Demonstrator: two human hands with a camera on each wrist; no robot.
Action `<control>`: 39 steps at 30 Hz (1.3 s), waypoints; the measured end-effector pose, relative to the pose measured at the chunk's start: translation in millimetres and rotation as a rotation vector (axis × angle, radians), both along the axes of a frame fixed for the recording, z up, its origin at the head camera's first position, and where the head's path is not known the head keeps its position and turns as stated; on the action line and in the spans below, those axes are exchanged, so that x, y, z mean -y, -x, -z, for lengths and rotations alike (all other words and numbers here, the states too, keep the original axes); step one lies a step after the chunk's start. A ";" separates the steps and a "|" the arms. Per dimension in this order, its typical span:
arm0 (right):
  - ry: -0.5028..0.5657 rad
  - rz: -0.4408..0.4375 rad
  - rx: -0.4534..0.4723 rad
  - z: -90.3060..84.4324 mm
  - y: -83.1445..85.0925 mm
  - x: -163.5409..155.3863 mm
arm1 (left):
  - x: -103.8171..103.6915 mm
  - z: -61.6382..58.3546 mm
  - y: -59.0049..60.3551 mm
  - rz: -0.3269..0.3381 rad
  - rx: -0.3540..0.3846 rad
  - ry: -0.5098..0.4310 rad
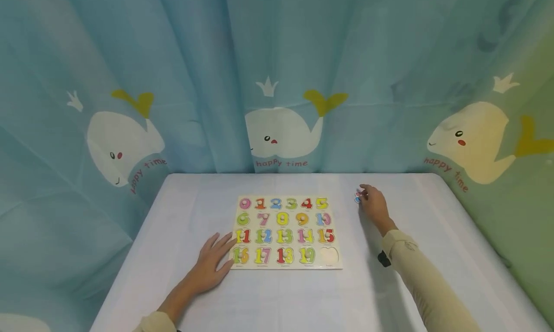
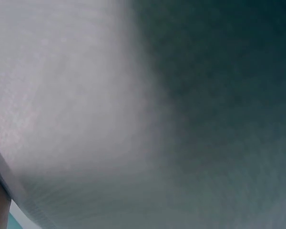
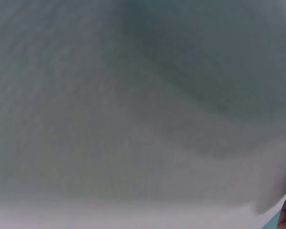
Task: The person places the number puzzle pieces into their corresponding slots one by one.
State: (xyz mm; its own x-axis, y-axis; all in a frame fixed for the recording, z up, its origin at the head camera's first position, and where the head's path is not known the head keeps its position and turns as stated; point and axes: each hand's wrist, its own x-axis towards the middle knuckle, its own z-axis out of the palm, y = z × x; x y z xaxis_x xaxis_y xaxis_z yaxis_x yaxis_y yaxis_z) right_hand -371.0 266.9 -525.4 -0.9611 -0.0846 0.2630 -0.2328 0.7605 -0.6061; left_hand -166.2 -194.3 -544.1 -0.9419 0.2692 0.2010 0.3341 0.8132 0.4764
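Right hand on a loose puzzle piece, left hand steadying the number board.

The right hand (image 1: 373,203) has its fingers curled round a small blue and pink puzzle piece (image 1: 358,197) lying on the white surface (image 1: 433,216), just beside the top right corner of the number puzzle board (image 1: 285,232). The left hand (image 1: 212,264) lies flat with fingers straight, its fingertips touching the board's lower left corner by the 16. The board sits at the middle of the surface with pieces 0 to 19 in their slots; its bottom right slot (image 1: 330,255) is empty. Behind hangs a blue whale-print curtain (image 1: 277,82). Both wrist views show only blurred cloth.
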 end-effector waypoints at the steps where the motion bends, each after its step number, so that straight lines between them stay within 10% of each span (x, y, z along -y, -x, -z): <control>1: -0.002 0.003 -0.004 -1.5 -0.8 -1.0 | -0.6 -0.3 0.0 -0.001 0.000 -0.002; 12: -0.015 -0.065 -0.042 -18.6 -27.9 14.8 | -1.3 -3.1 -0.5 0.001 -0.048 -0.023; 27: -0.038 -0.386 0.058 2.2 -132.3 60.9 | 3.5 -4.4 0.8 0.007 0.015 -0.014; 39: -0.077 -0.367 0.131 3.3 -145.0 75.9 | 2.1 -2.5 -0.5 0.028 -0.027 -0.042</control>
